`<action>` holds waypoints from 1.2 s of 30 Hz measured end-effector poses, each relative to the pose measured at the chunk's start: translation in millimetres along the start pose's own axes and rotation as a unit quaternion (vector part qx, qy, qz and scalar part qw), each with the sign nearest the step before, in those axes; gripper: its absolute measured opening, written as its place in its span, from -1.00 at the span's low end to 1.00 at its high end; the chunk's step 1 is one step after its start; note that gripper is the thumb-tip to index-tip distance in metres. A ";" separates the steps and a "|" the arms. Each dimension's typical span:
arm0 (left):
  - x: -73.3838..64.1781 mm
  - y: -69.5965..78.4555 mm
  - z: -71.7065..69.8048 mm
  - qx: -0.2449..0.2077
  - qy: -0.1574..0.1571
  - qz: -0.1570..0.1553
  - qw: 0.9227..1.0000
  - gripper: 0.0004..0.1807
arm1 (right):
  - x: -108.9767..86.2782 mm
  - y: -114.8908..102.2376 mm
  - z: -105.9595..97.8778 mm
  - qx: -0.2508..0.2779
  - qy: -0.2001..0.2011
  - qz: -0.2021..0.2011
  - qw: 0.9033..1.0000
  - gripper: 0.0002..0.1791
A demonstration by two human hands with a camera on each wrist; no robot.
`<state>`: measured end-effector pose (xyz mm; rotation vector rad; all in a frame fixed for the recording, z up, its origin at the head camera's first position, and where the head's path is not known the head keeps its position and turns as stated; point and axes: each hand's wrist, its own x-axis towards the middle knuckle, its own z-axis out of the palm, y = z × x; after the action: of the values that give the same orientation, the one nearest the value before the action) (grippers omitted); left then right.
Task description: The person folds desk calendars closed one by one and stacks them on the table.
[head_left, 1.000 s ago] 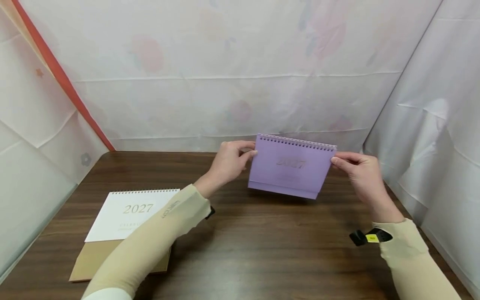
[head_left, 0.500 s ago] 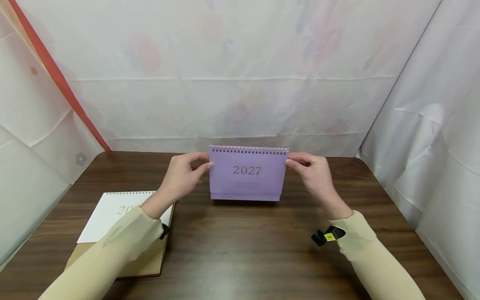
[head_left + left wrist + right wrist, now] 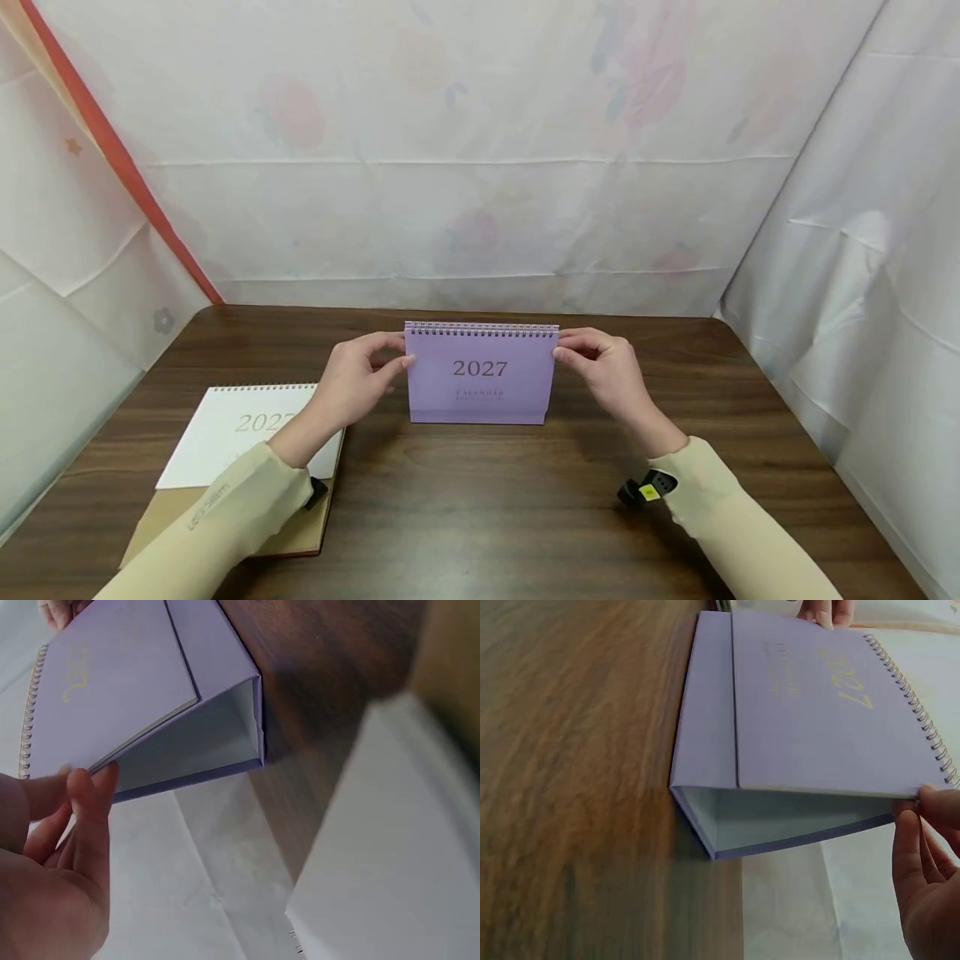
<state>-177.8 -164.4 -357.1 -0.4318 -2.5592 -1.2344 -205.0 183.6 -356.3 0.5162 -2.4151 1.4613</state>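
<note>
A purple spiral-bound desk calendar (image 3: 482, 392) marked 2027 stands upright like a tent at the middle of the table, its cover facing me. My left hand (image 3: 358, 377) pinches its left edge near the top, thumb on the cover. On the opposite side, my right hand (image 3: 609, 373) pinches the right edge at about the same height. Both wrist views show the calendar's hollow triangular stand (image 3: 795, 814), with its base at the wooden surface. A white 2027 calendar (image 3: 197, 446) on a tan base lies at the left, partly hidden under my left forearm.
The dark wooden table (image 3: 480, 517) is bounded at the back by a pale printed curtain (image 3: 465, 167). Another white curtain (image 3: 870, 292) hangs along the right side. A red strip (image 3: 123, 167) runs down the back left corner.
Both hands have carried the purple calendar left and down from a raised, tilted position. It now stands level at the table. The white calendar has stayed in place.
</note>
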 end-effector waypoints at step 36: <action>1.6 5.8 -6.3 0.052 -0.010 -0.019 0.998 -0.73 | -3.4 0.3 3.0 0.071 -0.017 0.096 0.993 -0.83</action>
<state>-176.5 -165.7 -348.7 -0.3774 -2.6450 -1.1069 -202.2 181.7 -359.2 0.3492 -2.4566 1.7273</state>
